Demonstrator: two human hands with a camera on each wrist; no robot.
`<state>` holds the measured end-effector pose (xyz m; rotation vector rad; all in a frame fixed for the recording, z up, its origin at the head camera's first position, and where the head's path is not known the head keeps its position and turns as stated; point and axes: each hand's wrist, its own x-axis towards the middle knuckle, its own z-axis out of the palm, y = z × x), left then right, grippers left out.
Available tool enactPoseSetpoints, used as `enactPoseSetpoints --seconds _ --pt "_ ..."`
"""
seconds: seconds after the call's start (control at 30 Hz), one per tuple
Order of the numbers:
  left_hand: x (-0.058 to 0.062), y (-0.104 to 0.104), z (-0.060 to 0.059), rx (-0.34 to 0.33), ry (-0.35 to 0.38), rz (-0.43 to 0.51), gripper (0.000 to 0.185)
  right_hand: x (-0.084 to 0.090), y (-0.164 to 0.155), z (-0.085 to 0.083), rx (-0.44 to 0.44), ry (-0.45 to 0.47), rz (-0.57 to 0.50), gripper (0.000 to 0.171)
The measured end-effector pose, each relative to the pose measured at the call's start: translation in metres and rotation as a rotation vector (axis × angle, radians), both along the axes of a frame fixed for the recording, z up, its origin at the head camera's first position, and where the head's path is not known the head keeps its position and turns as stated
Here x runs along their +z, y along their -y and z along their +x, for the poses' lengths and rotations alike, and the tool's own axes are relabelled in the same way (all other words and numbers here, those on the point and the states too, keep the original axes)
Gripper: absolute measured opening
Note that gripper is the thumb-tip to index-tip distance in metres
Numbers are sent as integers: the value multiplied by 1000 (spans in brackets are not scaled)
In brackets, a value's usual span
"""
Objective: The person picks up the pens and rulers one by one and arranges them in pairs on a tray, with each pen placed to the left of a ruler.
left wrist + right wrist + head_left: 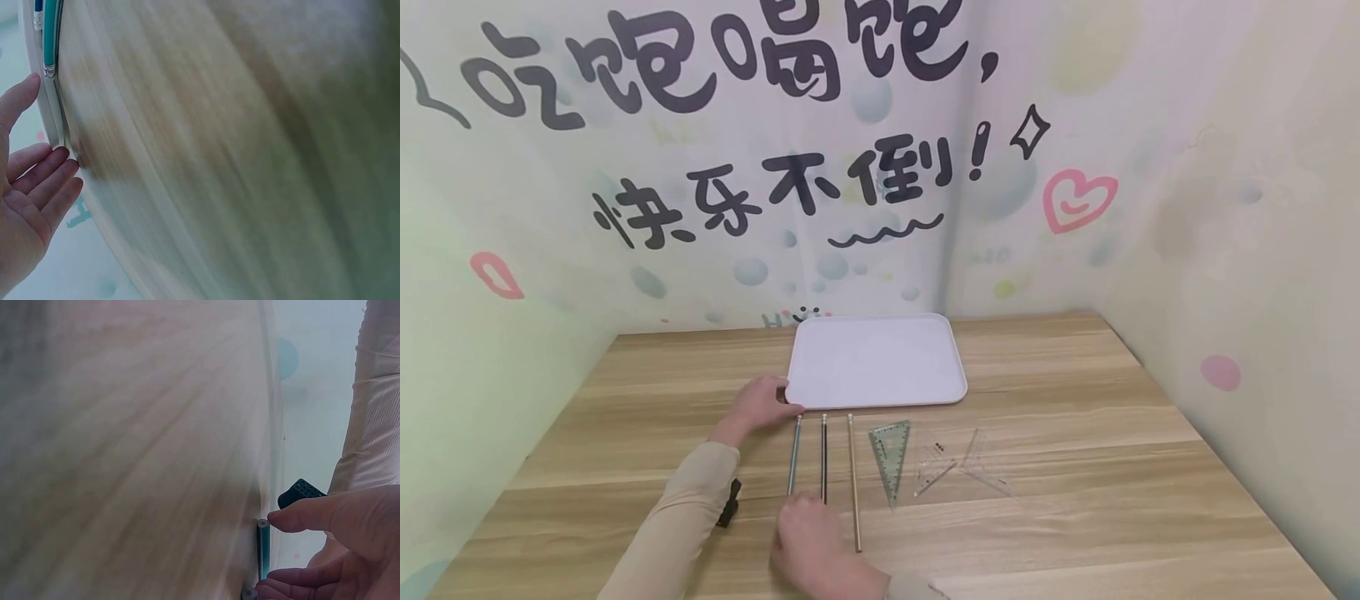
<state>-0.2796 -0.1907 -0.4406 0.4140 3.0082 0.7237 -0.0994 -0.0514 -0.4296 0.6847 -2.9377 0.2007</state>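
Three pencils (823, 457) lie side by side near the desk's (1075, 500) front edge, just below the tray (880, 362). Right hand (808, 533) pinches the leftmost one's near end; left hand (760, 404), fingers relaxed, touches the tray's front-left corner.

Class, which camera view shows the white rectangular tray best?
The head view: the whole white rectangular tray shows, on the wooden table. The left wrist view shows only its blurred edge; the right wrist view shows nothing certain.

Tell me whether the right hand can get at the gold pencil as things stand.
Probably yes. The right hand rests at the near ends of the pencils, and the gold pencil lies just beside it on the table with nothing between them.
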Motion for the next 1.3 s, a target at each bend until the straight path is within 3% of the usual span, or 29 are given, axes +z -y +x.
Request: enactPoseSetpoints --seconds 1.3 --pt "0 1 0 -22 -21 3 31 -1 10 0 -110 61 39 19"
